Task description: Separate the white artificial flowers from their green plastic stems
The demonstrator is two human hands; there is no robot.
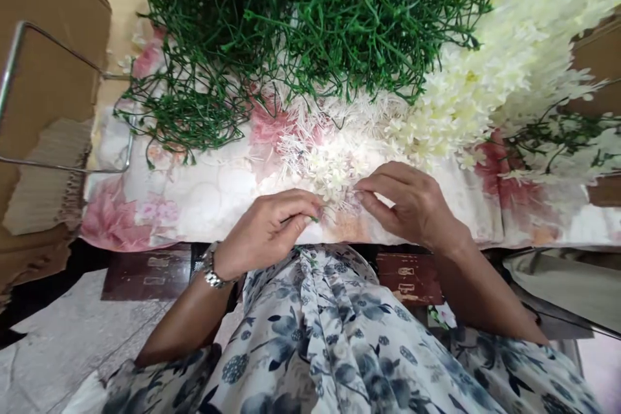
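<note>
My left hand [264, 229], with a metal watch at the wrist, pinches a thin green plastic stem [314, 218] at the near edge of the table. My right hand [412, 204] is closed in a pinch on a small white artificial flower [356, 193] just beside it. Between and just beyond both hands lies a loose scatter of small white flower pieces [325, 165] on a floral-print cloth [204, 194].
A big heap of green plastic stems [301, 19] fills the back of the table. A mass of cream artificial flowers [514, 65] lies at the right. Cardboard [43, 52] and a metal wire frame [10, 71] stand at the left. My flower-print clothing covers my lap.
</note>
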